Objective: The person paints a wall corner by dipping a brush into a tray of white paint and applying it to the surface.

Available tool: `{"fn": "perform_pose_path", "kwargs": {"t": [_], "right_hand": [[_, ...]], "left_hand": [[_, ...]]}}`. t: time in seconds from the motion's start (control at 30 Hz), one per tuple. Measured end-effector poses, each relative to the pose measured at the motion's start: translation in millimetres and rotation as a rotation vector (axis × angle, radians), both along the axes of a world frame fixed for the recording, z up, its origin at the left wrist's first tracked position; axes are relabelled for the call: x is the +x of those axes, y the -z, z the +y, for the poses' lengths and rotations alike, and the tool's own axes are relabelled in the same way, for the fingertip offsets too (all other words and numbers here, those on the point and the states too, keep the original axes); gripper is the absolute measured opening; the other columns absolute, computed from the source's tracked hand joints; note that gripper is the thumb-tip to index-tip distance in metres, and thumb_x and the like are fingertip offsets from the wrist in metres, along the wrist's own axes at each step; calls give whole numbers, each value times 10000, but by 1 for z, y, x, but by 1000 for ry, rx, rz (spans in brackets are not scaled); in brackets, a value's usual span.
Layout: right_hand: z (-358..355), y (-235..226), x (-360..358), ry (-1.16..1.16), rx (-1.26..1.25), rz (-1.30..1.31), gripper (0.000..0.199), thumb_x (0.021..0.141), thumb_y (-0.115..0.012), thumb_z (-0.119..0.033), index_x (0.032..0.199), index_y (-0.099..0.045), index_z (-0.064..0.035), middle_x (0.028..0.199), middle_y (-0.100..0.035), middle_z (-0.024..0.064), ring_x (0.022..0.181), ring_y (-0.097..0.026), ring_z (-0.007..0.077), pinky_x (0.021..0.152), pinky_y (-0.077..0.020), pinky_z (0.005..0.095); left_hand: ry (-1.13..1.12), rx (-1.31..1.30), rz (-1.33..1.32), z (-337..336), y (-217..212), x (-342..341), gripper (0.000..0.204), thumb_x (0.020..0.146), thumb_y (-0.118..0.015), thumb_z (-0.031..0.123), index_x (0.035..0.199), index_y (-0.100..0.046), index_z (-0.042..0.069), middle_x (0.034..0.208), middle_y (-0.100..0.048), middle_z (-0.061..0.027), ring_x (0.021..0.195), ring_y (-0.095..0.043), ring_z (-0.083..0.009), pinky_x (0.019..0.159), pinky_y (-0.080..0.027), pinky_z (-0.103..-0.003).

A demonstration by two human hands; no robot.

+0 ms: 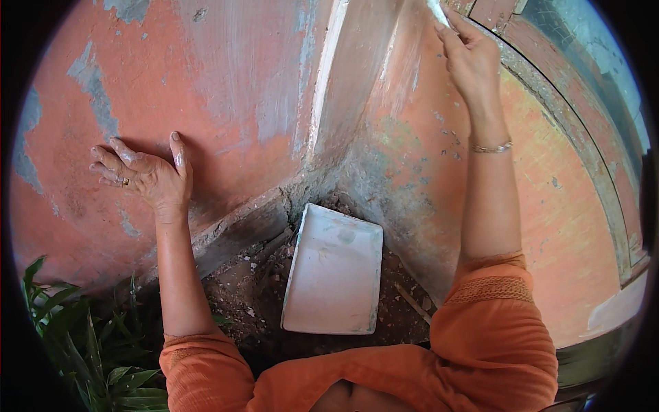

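My left hand (147,168) is at the orange wall (226,89) on the left, fingers spread, with white smears and a ring on them; it holds nothing. Whether its fingertips press on the wall, I cannot tell. High on the right, my right hand (470,58) is closed around a white tool handle (438,12). The tool's other end is cut off by the top edge of the picture, so its kind is hidden. Between my arms, a shallow white paint tray (333,275) lies on the ground in the corner, coated inside with pale paint and one greenish patch.
A pillar (353,82) streaked with whitish paint stands where the walls meet. Grey patches show where the orange paint has peeled. Green leafy plants (89,343) grow at lower left. Soil with rubble (250,288) surrounds the tray. A curved-looking wooden frame (583,110) borders the right wall.
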State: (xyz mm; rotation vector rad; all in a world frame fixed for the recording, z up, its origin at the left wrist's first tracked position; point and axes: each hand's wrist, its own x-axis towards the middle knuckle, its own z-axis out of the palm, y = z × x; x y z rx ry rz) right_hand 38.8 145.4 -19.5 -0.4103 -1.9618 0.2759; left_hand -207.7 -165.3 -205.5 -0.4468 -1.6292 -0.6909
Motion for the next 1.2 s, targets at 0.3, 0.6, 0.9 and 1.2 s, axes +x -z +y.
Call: {"fn": "perform_pose_path", "kwargs": {"t": [0.3, 0.6, 0.9, 1.2], "right_hand": [[24, 244, -48, -41, -449, 113, 403, 903, -563, -143, 1288, -529, -30, 836, -650, 158, 757, -609, 218, 737, -485, 361], [-37, 309, -6, -44, -1599, -175, 369, 928, -546, -139, 1293, -546, -88, 564, -419, -12, 360, -334, 77, 307, -266, 262], [-50, 366, -39, -125, -853, -12, 391, 880, -619, -158, 1228, -568, 12, 774, -665, 174, 650, -613, 177, 615, -485, 308], [-42, 236, 87, -352, -867, -951, 325, 745, -586, -84, 1037, -670, 31, 733, -658, 145, 623, -641, 210, 558, -496, 314]], "left_hand": [[6, -45, 12, 0, -2, 1, 982, 842, -589, 542, 1457, -51, -3, 1504, -16, -301, 1374, 56, -520, 1052, 4, -674], [-23, -76, 25, -1, 2, -1, 969, 856, -567, 544, 1455, -51, -16, 1495, -15, -321, 1370, 47, -527, 1051, 15, -673], [-10, -48, 24, 4, 1, -4, 1010, 818, -597, 546, 1465, -45, -1, 1499, -13, -319, 1371, 62, -533, 1043, 27, -684], [-5, -113, -3, -5, 7, -5, 1039, 824, -552, 625, 1437, -45, -43, 1447, -6, -404, 1341, 79, -576, 1023, 33, -702]]}}
